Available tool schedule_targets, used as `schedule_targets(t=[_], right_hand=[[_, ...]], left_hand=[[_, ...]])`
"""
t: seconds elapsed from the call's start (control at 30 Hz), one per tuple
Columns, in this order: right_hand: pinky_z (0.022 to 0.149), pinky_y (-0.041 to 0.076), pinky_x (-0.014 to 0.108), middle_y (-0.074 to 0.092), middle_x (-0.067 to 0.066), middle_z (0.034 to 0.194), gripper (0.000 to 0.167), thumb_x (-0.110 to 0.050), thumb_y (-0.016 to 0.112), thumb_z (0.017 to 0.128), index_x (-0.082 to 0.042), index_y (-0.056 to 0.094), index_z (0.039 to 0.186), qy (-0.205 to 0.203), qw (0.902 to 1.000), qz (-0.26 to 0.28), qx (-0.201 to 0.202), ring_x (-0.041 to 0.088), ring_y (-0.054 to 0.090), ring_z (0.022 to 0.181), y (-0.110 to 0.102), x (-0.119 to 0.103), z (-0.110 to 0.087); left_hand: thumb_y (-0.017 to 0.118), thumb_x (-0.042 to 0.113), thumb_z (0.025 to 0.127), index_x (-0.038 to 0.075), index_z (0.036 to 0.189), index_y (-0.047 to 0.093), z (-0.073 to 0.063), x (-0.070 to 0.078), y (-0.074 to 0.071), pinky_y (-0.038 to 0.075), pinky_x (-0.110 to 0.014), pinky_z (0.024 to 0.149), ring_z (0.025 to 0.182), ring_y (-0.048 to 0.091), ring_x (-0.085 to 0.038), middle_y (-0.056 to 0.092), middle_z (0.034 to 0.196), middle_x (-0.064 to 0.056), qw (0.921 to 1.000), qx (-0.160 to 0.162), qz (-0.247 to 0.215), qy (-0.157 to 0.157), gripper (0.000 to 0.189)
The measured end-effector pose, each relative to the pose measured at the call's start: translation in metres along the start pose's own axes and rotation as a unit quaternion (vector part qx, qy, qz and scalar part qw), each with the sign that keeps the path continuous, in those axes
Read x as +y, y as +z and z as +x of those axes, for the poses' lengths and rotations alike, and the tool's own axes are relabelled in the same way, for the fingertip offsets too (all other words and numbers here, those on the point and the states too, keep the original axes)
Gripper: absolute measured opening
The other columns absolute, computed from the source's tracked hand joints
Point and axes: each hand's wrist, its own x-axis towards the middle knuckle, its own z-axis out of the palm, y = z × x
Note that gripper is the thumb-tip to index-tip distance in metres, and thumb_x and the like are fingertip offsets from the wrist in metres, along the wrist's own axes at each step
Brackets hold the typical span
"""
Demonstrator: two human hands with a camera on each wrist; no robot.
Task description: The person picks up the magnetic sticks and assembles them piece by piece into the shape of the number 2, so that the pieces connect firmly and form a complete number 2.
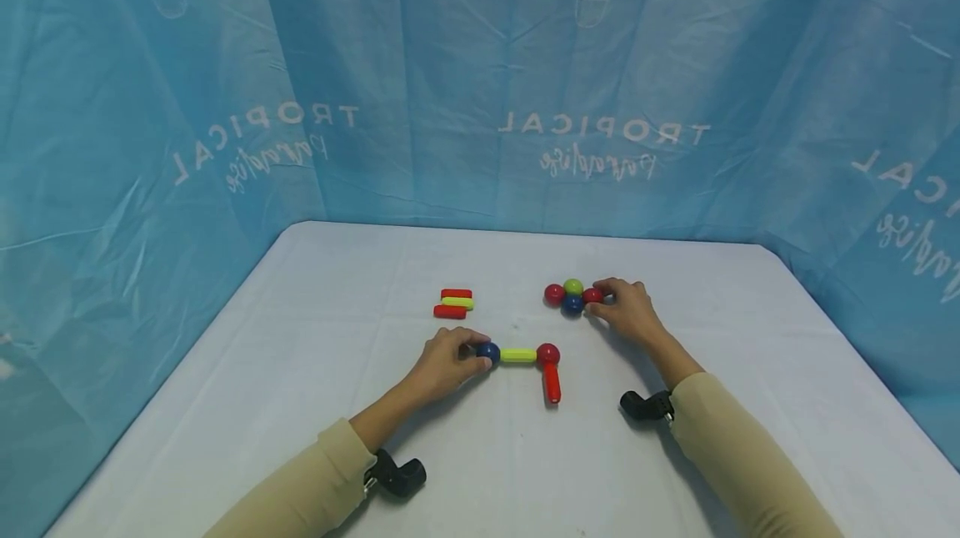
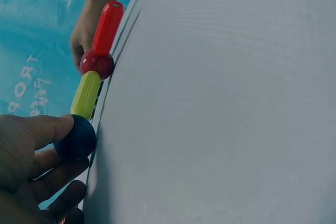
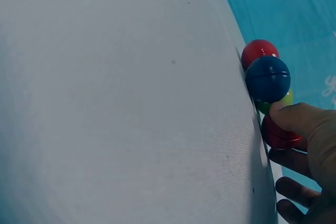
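Blue ball (image 1: pixel 488 353) first: what has hold of it?

The left hand (image 1: pixel 448 363), from 9 o'clock, with thumb and finger pinching it and the other fingers loosely bent.

What does it lead to?

A yellow stick (image 1: pixel 518 355) runs from it toward 3 o'clock and meets a joined red ball (image 1: pixel 548 354). From that one a red stick (image 1: pixel 552 384) points to 6 o'clock.

And the right hand (image 1: pixel 632 311)?

Narrow, thumb and finger pinching the end red ball (image 1: pixel 592 295), at the 3 o'clock edge of a small cluster. A dark blue ball (image 1: pixel 572 305) sits at its 8 o'clock, a green ball (image 1: pixel 573 287) at its 10, and a far red ball (image 1: pixel 554 295) beyond them at 9.

Tight company. How would you handle that?

I'd grip across the middle of the end red ball and draw it off toward 3 o'clock, because a push toward 9 could send its neighbours rolling. A light left pinch should be enough to steady the joined pieces; twisting might work the yellow stick loose.

Anything further out?

Three loose sticks (image 1: pixel 457 303), two red and one yellow, lie side by side at 11 o'clock from the left hand's ball, all on the white table (image 1: pixel 337 279).
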Motion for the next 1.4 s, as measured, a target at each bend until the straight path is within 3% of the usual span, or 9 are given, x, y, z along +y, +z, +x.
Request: schedule_targets(t=[0.23,0.53,0.7,0.9,1.1,1.4], right_hand=[[0.084,0.043,0.044,0.059,0.018,0.118,0.049,-0.029,0.067,0.085,-0.005,0.056,0.126,0.007,1.0000,0.004,-0.002,0.031,0.044,0.108,0.000,0.006,-0.008],[0.081,0.045,0.041,0.062,0.015,0.113,0.046,-0.028,0.070,0.083,-0.006,0.060,0.122,-0.026,0.9995,0.005,0.016,0.027,0.048,0.103,0.000,0.013,-0.060],[0.077,0.046,0.033,0.060,0.008,0.107,0.046,-0.028,0.074,0.079,-0.010,0.062,0.120,-0.032,0.9994,0.011,0.003,0.022,0.049,0.100,0.002,0.001,-0.099],[0.082,0.047,0.035,0.060,0.000,0.106,0.047,-0.031,0.078,0.075,-0.016,0.064,0.117,-0.031,0.9989,0.035,-0.007,0.018,0.049,0.103,0.013,-0.016,-0.135],[0.085,0.048,0.035,0.057,-0.005,0.105,0.046,-0.031,0.081,0.072,-0.024,0.064,0.114,-0.021,0.9982,0.052,-0.020,0.014,0.048,0.104,0.024,-0.028,-0.155],[0.083,0.047,0.025,0.054,-0.017,0.101,0.046,-0.026,0.083,0.069,-0.032,0.063,0.110,-0.063,0.9964,0.056,-0.008,0.004,0.044,0.099,0.035,-0.043,-0.176]], left_hand=[[0.071,0.021,0.083,0.014,0.116,0.066,-0.001,0.002,0.001,0.043,-0.029,0.076,0.096,0.047,-0.018,0.060,0.105,-0.003,1.0000,-0.003,-0.003,0.001,0.034],[0.071,0.021,0.083,0.015,0.116,0.066,-0.001,0.002,0.001,0.044,-0.029,0.076,0.096,0.048,-0.018,0.059,0.105,-0.003,1.0000,-0.003,0.003,-0.006,0.034],[0.071,0.022,0.083,0.015,0.116,0.066,-0.001,0.001,0.001,0.045,-0.029,0.076,0.096,0.048,-0.017,0.060,0.105,-0.003,0.9999,-0.002,0.006,-0.010,0.034],[0.071,0.022,0.083,0.016,0.116,0.066,0.000,-0.002,0.002,0.046,-0.029,0.079,0.097,0.048,-0.017,0.061,0.106,-0.002,0.9999,-0.001,0.006,-0.011,0.034],[0.071,0.022,0.083,0.015,0.116,0.066,0.001,-0.003,0.002,0.045,-0.029,0.077,0.096,0.048,-0.017,0.061,0.105,-0.002,1.0000,-0.002,0.005,-0.004,0.034],[0.071,0.020,0.082,0.014,0.114,0.067,0.002,-0.001,0.002,0.042,-0.029,0.076,0.095,0.048,-0.017,0.062,0.102,-0.002,1.0000,0.004,-0.002,0.006,0.033]])
